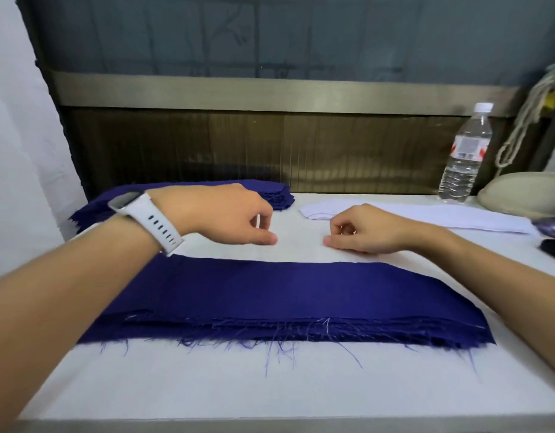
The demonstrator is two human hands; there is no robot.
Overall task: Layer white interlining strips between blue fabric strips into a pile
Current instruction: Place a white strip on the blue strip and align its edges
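Probably limp and light, the white interlining strips [441, 215] invited an end pinch; left hand [226, 214] and right hand [363, 229] were curled, their grasp unclear.

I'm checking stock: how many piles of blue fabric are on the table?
2. The near blue pile lies across the middle of the table; the far blue stack sits at the back left, partly hidden behind the left hand.
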